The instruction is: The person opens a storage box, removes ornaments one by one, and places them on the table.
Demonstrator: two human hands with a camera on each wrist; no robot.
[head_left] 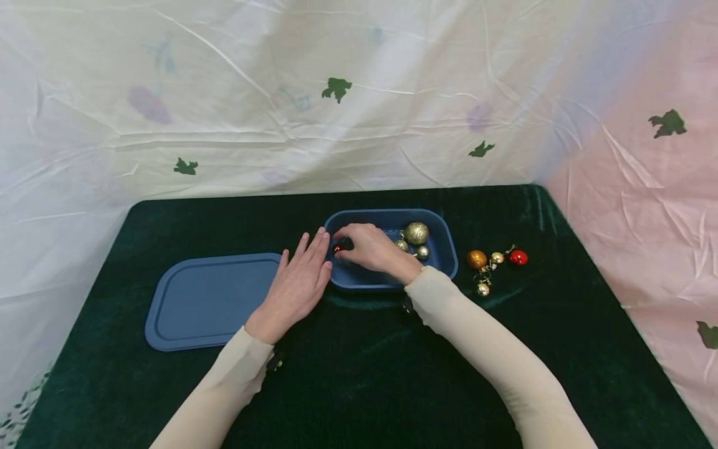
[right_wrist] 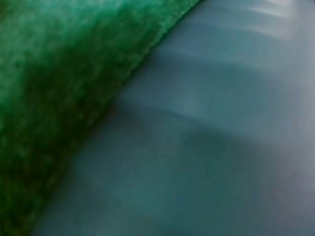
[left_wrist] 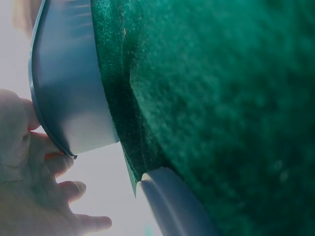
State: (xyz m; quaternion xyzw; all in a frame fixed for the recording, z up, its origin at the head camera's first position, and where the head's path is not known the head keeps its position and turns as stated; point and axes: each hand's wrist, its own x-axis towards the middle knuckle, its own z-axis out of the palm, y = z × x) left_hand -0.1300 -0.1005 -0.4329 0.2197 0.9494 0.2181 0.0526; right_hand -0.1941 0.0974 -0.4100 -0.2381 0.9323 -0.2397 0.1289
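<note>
Head: inside the blue, round-cornered rectangular box (head_left: pixel 387 217), at its left end, the right hand (head_left: pixel 367 247) pinches a shiny red ornament (head_left: pixel 338 249). Left wrist: the left hand (left_wrist: pixel 29 184), fingers spread, touches the box's rim. Right wrist: green velvety cloth (right_wrist: pixel 59 73) borders the box.

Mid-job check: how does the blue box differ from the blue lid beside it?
The blue box has raised walls around a hollow; the blue lid is nearly flat. Gold baubles lie in the box, while none show on the lid. The box sits farther from the person; the lid lies nearer, to its left. Both have rounded corners and rest on dark green cloth.
</note>
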